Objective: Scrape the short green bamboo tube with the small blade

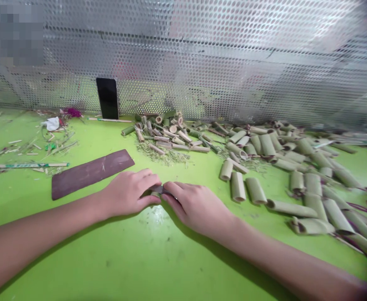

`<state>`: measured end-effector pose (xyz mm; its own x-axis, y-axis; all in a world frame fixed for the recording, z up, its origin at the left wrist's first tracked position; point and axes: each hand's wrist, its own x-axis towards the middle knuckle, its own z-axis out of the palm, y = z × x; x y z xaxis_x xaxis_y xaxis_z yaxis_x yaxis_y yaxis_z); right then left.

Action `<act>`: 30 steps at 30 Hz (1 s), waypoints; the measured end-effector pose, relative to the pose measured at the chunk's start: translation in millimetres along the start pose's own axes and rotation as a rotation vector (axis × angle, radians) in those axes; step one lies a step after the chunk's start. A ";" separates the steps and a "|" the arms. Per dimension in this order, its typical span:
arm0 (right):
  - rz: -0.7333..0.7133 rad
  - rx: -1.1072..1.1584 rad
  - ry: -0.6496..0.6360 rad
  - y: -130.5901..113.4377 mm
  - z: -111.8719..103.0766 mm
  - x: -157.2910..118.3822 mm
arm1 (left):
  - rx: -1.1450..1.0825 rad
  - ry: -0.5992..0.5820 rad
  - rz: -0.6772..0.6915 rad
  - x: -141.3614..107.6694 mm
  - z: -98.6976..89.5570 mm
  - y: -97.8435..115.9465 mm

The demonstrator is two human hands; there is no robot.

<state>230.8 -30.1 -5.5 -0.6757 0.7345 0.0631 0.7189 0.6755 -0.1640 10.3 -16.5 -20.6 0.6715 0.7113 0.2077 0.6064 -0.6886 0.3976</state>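
Observation:
My left hand (133,190) and my right hand (196,205) meet low over the green table, fingertips almost touching. Both are closed on a thin, dark grey, blade-like piece (157,189); only a short stretch shows between them, and fingers cover the rest. Just beyond my left hand lies a flat brown strip (91,174), set at a slant. To the right of my right hand, short hollow bamboo pieces (238,187) rest on the table, some upright-looking and some on their sides.
Behind, a perforated metal panel (202,75) rises, with a dark phone (107,98) leaning on it. Cut bamboo tubes (267,145) heap up at the back and right, with shavings (164,155). Left are a green-and-white stick (26,165) and white scrap (51,123).

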 end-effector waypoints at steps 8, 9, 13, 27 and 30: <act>-0.029 0.076 -0.043 2.4 -6.5 -6.3 | -0.026 -0.031 0.007 -1.9 -2.9 0.5; -0.024 0.068 -0.038 2.7 -6.5 -6.2 | -0.032 -0.031 0.003 -1.6 -3.0 0.6; 0.023 -0.022 -0.006 2.6 -4.3 -1.9 | -0.056 0.008 -0.015 0.9 -1.0 1.0; -0.024 0.043 -0.009 7.8 -2.1 -0.2 | -0.009 -0.028 -0.032 5.3 -2.5 0.5; -0.028 0.062 -0.013 8.7 -4.0 -1.4 | -0.027 -0.029 -0.030 4.1 -2.6 0.4</act>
<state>238.6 -25.0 -3.1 -0.6975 0.7144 0.0557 0.6887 0.6899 -0.2230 12.2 -13.5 -17.3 0.6657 0.7267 0.1696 0.6150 -0.6630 0.4269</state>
